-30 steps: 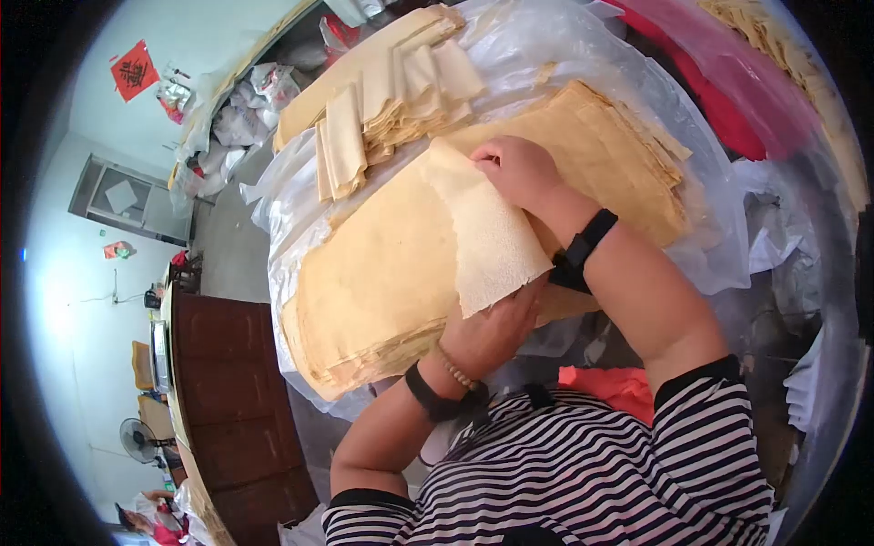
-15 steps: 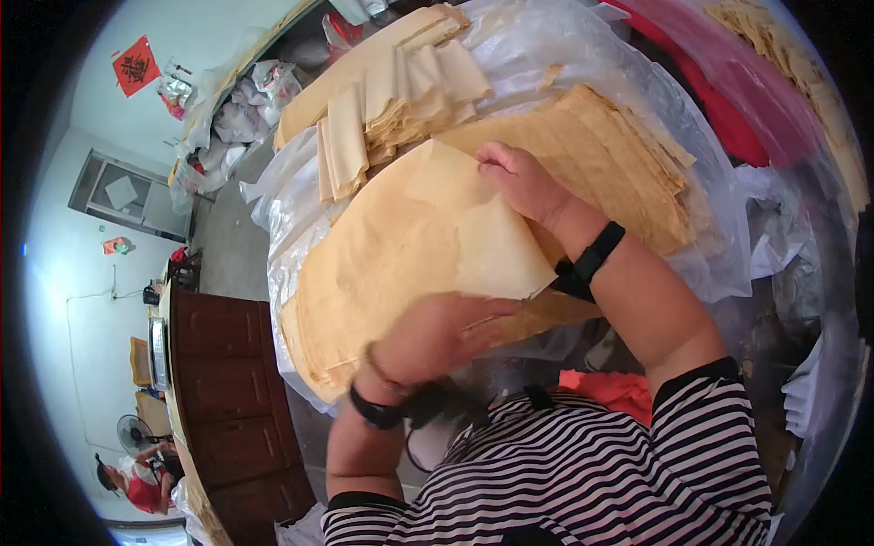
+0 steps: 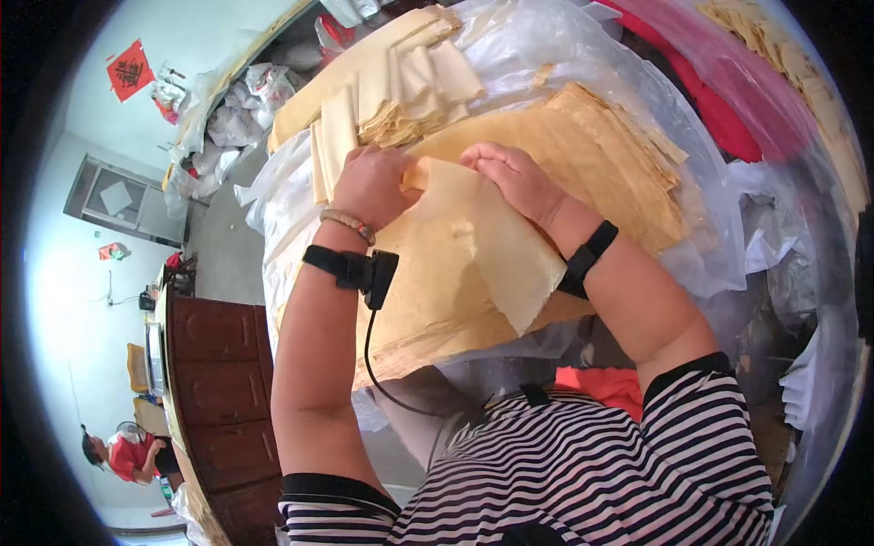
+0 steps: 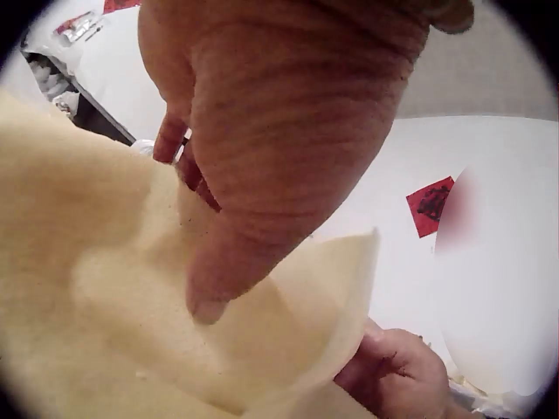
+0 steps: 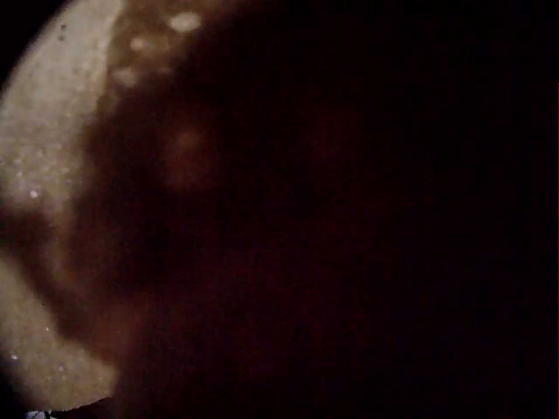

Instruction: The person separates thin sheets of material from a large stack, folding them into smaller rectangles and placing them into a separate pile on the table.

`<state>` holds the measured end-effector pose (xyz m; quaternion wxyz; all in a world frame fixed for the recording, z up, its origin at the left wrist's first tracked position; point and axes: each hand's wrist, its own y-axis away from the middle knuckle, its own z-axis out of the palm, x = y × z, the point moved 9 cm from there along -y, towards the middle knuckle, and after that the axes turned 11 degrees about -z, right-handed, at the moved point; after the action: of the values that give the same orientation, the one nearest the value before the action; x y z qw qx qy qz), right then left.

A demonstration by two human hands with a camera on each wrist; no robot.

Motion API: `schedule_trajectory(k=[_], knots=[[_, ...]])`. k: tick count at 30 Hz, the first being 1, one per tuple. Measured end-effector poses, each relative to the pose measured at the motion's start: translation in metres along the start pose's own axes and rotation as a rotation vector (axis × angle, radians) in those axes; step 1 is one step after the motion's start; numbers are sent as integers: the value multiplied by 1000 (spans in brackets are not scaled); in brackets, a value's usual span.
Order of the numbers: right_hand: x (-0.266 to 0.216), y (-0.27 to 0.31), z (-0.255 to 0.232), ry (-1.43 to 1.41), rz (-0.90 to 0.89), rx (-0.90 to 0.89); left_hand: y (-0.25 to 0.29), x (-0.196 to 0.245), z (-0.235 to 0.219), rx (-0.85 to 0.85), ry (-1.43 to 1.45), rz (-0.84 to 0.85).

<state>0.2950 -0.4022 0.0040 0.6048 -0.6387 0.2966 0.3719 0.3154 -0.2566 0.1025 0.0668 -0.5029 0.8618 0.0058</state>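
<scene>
A pale yellow tofu skin sheet is lifted and partly folded over a broad stack of similar sheets. At the sheet's far left edge, my left hand pinches it; the left wrist view shows the thumb on its near face and the fingers behind. My right hand holds the far edge a short way to the right, its fingers curled. The lifted sheet fills the lower left of the left wrist view. Mostly dark, the right wrist view shows only some sheet at its left.
Folded tofu skin strips lie in a pile beyond the stack. Under everything spreads clear plastic sheeting. Brown wooden cabinets stand at left, with another person in the background. Red cloth lies by the person's waist.
My left hand has swept from the sheet's near edge to its far left edge and taken hold there. My right hand stays nearly in place. The background person shows more fully.
</scene>
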Motion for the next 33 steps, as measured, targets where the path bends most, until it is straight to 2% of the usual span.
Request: schedule_trajectory(k=[3,5,7,9,12,15,18,19,22,23,24,26,27,30,33], knots=[[4,3,-8,128,79,47,31,44,-24,384,-199,289],[2,4,-7,219,0,16,56,53,-20,426,-152,345],[0,4,-5,303,-16,-34,75,52,-5,338,-132,318],[-4,4,-1,384,31,-117,85,41,20,122,-132,198],[0,2,9,456,-149,-248,80,46,15,-49,-198,65],[-2,5,9,476,-99,-256,64,25,12,-123,394,-34],[-9,5,13,583,-205,-334,37,5,32,-530,1258,-256],[-8,5,11,587,-210,-305,28,-1,35,-430,1196,-303],[-6,5,4,654,-223,-209,6,27,50,-344,324,-139],[-7,4,-3,717,-219,-158,14,41,38,-161,267,-141],[-8,6,-11,779,-210,-105,19,52,38,-181,208,-158],[-6,9,-4,728,-200,-210,21,66,37,-212,87,-191],[-4,9,-1,704,-196,-260,17,64,45,-297,49,-229],[-1,8,0,678,-171,-297,9,56,54,-223,82,-160],[-5,8,1,701,-150,-349,3,39,68,-218,331,-76]])
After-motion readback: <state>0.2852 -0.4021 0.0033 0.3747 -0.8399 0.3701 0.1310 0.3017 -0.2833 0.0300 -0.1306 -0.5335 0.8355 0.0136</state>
